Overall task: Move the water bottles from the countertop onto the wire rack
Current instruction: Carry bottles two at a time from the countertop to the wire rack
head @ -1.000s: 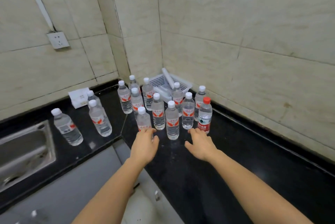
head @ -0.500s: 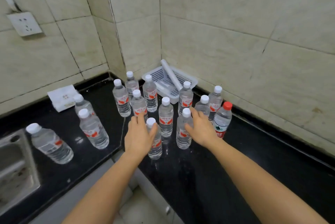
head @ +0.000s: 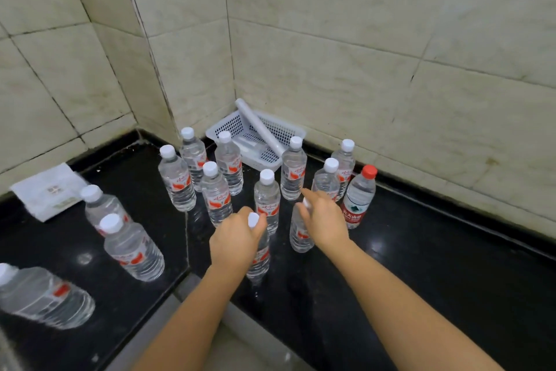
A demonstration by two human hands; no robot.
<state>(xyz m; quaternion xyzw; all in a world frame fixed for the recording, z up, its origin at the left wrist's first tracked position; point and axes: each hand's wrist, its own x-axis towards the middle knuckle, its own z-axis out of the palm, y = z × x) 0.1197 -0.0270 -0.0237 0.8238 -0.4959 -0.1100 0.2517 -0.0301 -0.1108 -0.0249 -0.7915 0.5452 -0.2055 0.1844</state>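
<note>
Several clear water bottles with white caps and red labels stand on the black countertop (head: 421, 265). My left hand (head: 236, 243) grips the neck of the nearest bottle (head: 259, 259), its white cap showing above my fingers. My right hand (head: 323, 218) curls round the top of another bottle (head: 299, 235) just to the right. A red-capped bottle (head: 358, 197) stands to the right of my right hand. Three more bottles, the middle one (head: 132, 247), stand at the left. No wire rack is in view.
A white plastic basket (head: 279, 133) holding a white tube leans in the tiled corner behind the bottles. A white packet (head: 49, 190) lies at the left by the wall. The counter's inner edge runs below my arms, with pale floor beneath.
Both hands have moved forward from in front of the cluster and closed on the two nearest bottles. The camera has moved closer and turned right; the sink has left the view.
</note>
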